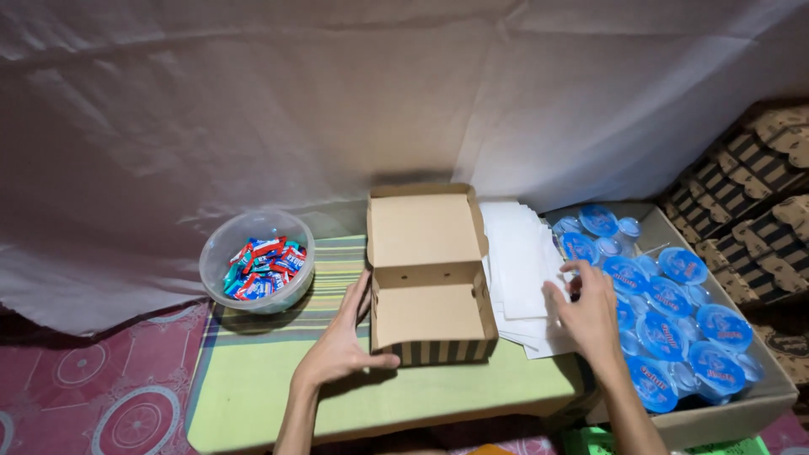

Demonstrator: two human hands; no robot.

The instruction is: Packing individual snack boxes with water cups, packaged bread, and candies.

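The left hand [341, 341] lies loosely curled against the near left corner of an open brown cardboard box with a striped front and a hinged lid folded back [430, 278]; its thumb reaches along the front wall and its fingers rest up the left side, so it steadies the box rather than clamps it. The box stands empty on the green-topped worktop [253, 388], directly between the two hands.

The right hand [586, 316] is half open over a stack of white paper sheets [518, 261] lying just right of the box, fingertips spread on the top sheet; whether it has pinched one free cannot be told.

Judging by looks, the box is light, thin-walled card: stiff enough to keep its shape, easily dented if squeezed at mid-wall, best held at the corners or under the base. The sheets look flimsy and slippery against each other, so a single one is best lifted at an edge or corner.

Beyond the right hand, a large cardboard tray [725, 413] holds sealed clear plastic cups with blue lids [666, 337], closely packed. Beyond the left hand stands a round clear plastic tub of small wrapped sweets in red, blue and green [257, 263].
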